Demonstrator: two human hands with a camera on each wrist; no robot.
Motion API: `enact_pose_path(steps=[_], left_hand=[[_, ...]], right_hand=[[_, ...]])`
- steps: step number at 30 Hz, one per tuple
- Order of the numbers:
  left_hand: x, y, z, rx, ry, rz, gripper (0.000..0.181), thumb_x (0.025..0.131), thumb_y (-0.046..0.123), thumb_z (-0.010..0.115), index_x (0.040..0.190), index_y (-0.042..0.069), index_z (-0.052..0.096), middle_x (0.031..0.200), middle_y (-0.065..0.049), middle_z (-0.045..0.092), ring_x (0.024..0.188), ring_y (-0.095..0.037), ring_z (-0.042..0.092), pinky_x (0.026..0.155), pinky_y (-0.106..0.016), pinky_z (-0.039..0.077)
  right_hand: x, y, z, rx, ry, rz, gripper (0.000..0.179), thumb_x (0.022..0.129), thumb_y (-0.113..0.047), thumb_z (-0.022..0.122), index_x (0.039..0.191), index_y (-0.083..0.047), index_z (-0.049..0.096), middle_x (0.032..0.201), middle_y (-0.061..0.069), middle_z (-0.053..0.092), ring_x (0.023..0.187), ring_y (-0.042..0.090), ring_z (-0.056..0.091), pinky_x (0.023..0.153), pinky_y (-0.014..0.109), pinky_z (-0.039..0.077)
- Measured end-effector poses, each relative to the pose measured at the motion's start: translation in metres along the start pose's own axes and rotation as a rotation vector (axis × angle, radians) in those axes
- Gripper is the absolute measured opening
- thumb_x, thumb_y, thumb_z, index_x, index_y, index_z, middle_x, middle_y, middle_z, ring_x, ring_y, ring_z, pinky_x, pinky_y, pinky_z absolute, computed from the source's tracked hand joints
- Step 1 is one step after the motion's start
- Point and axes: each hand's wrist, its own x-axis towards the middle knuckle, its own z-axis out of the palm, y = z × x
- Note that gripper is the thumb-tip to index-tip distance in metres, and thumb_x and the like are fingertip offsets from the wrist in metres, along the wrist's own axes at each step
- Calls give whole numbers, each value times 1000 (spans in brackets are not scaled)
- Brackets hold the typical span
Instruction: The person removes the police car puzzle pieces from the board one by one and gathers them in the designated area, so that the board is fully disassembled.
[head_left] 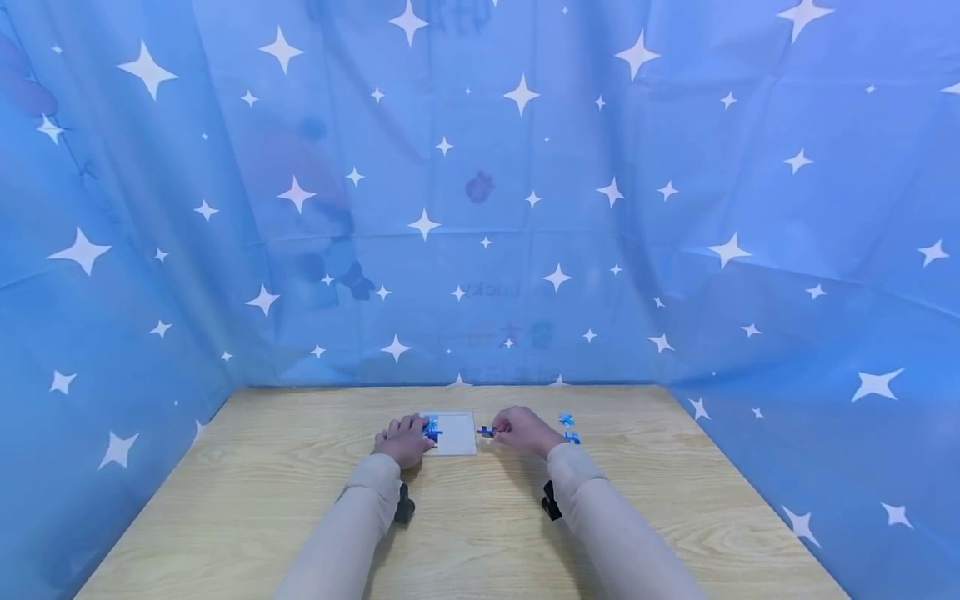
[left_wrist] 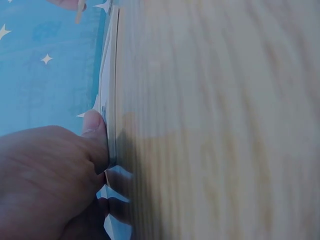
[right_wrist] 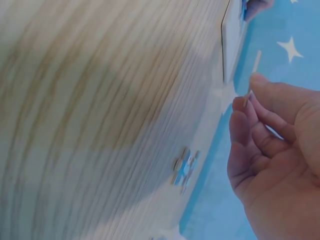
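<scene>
A white puzzle tray [head_left: 457, 435] lies on the table, with blue puzzle pieces [head_left: 432, 428] along its left side. My left hand [head_left: 405, 441] holds the tray at its left side, its fingers over the left part and its thumb [left_wrist: 93, 131] at the near edge. Just off the tray's right edge, my right hand [head_left: 522, 430] pinches a blue puzzle piece [head_left: 487, 432] between thumb and fingertips. In the right wrist view this held piece [right_wrist: 257, 62] shows edge-on, raised above the table. My left palm hides part of the tray's left side.
Two loose blue puzzle pieces lie right of my right hand, a far one [head_left: 566, 419] and a nearer one [head_left: 572, 437]. A blue curtain [head_left: 480, 208] with white stars hangs behind and beside the wooden table [head_left: 480, 533]. Black camera mounts sit at both wrists.
</scene>
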Motion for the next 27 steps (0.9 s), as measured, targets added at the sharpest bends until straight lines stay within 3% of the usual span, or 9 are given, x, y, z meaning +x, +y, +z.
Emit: enact_pose_path(steps=[15, 27], left_hand=[[-9, 5, -12, -59, -4, 16, 59, 107, 33, 50, 158, 9, 33, 162, -16, 29, 147, -42, 23, 114, -66, 17], [-8, 5, -4, -32, 2, -6, 60, 108, 32, 50, 159, 7, 31, 162, -17, 29, 146, -41, 25, 115, -66, 17]], right_hand=[[-12, 19, -15, -4, 3, 56, 6, 95, -7, 70, 100, -7, 73, 92, -1, 67, 86, 14, 62, 80, 38, 53], [-27, 40, -21, 19, -13, 54, 9, 98, -3, 64, 92, -6, 70, 87, 2, 63, 77, 15, 53, 70, 34, 46]])
